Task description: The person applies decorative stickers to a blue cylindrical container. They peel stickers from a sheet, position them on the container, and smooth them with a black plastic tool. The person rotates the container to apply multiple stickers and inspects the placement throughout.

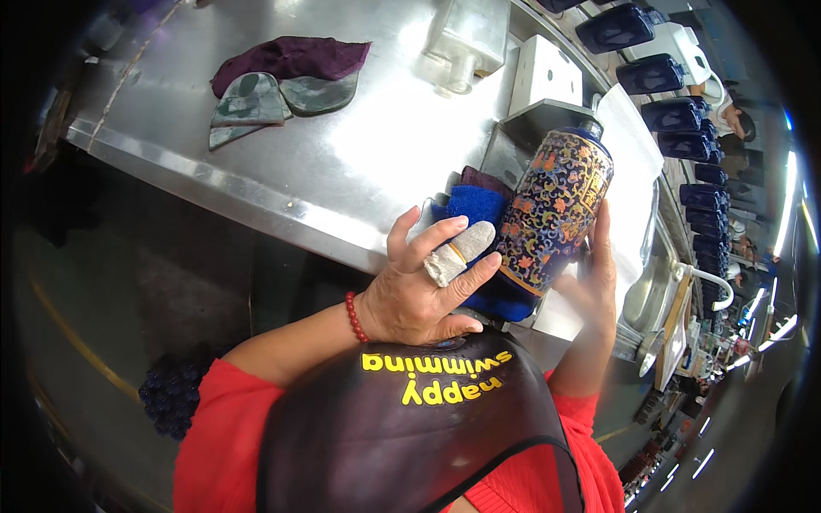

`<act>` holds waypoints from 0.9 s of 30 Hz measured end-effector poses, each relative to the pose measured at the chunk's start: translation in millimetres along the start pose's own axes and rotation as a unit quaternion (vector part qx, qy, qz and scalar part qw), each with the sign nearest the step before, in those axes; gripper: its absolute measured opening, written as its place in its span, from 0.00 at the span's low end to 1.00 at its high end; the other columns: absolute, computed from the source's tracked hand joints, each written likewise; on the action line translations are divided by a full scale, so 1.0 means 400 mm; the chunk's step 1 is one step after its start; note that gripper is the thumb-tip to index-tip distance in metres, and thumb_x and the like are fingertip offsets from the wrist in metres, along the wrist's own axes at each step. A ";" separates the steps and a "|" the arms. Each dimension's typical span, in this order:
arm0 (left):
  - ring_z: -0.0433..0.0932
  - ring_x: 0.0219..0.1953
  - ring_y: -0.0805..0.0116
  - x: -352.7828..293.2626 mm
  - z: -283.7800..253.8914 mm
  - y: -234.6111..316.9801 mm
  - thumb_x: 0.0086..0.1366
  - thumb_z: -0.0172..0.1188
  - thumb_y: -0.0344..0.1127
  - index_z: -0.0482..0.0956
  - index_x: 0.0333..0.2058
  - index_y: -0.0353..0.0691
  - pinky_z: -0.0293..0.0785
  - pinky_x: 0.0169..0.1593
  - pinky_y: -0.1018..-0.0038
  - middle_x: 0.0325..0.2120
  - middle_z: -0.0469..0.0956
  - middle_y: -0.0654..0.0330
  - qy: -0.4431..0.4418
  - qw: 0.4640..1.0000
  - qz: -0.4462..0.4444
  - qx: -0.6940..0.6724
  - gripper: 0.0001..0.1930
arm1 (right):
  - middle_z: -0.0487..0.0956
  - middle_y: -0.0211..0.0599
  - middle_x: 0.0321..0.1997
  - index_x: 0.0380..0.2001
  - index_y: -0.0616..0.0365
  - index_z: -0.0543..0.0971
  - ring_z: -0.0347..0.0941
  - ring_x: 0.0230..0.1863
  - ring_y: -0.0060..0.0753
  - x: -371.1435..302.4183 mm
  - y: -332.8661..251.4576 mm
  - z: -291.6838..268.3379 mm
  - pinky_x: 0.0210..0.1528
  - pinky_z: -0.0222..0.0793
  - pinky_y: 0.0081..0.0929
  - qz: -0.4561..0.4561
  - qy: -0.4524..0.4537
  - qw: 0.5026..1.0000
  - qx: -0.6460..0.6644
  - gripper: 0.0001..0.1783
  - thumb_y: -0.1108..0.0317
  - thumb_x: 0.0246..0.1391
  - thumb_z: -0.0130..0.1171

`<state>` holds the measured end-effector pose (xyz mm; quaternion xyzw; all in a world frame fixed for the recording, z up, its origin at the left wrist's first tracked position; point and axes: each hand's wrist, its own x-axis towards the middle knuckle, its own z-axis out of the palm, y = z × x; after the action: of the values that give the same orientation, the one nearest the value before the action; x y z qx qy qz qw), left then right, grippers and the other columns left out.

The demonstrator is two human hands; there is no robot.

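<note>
A dark blue bottle (pixel 556 205) covered in a colourful floral scroll pattern leans with its neck up and to the right. My right hand (pixel 594 278) holds it from the right side, its fingers partly hidden and blurred. On the left, my left hand (pixel 419 295) has its fingers spread, and the index fingertip is at the bottle's lower side. One of its fingers wears a pale cloth finger cover (pixel 462 252) with an orange band. Just beyond that hand, a blue cloth or pad (pixel 475 205) lies against the bottle, beside a dark red cloth (pixel 486 181).
On the metal table (pixel 171 128) lie a purple cloth (pixel 291 61) and grey-green pads (pixel 252 103). A clear glass bottle (pixel 466 43) and a white box (pixel 547 84) stand at the back. Several blue bottles (pixel 650 75) line the right, near a white tap (pixel 714 286). People are farther off.
</note>
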<state>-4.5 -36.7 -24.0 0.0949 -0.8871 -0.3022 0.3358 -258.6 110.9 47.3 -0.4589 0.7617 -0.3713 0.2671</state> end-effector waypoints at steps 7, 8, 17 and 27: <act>0.64 0.66 0.50 0.016 -0.027 -0.021 0.70 0.54 0.61 0.82 0.56 0.47 0.43 0.73 0.46 0.57 0.77 0.46 0.006 0.996 -0.022 -0.087 0.28 | 0.60 0.59 0.75 0.77 0.64 0.41 0.61 0.73 0.48 -0.014 -0.005 -0.006 0.68 0.61 0.38 0.002 0.017 1.000 0.025 0.74 0.33 0.44 0.73; 0.64 0.66 0.49 0.021 -0.030 -0.021 0.70 0.54 0.60 0.82 0.56 0.47 0.44 0.73 0.47 0.57 0.77 0.46 0.011 0.995 -0.031 -0.089 0.27 | 0.60 0.59 0.75 0.77 0.64 0.41 0.61 0.73 0.48 -0.018 -0.008 0.000 0.68 0.61 0.38 0.007 0.026 0.999 0.037 0.73 0.33 0.46 0.72; 0.62 0.66 0.40 0.156 -0.005 -0.016 0.72 0.53 0.58 0.73 0.66 0.48 0.48 0.70 0.45 0.65 0.66 0.41 -0.004 0.992 -0.077 -0.104 0.31 | 0.56 0.57 0.77 0.76 0.67 0.43 0.54 0.77 0.47 -0.018 -0.016 0.038 0.75 0.52 0.40 -0.025 0.016 0.999 0.016 0.66 0.36 0.54 0.68; 0.58 0.68 0.37 0.157 0.001 -0.001 0.72 0.52 0.60 0.69 0.68 0.45 0.41 0.71 0.39 0.68 0.63 0.42 -0.059 0.992 -0.069 -0.082 0.34 | 0.60 0.54 0.76 0.77 0.62 0.44 0.57 0.75 0.46 -0.011 0.017 0.035 0.74 0.55 0.38 -0.034 0.002 0.998 0.056 0.69 0.35 0.47 0.71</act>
<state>-52.1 -60.2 9.3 0.1100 -0.8686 -0.4017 0.2683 -249.6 112.5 33.7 -0.4683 0.7240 -0.4234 0.2782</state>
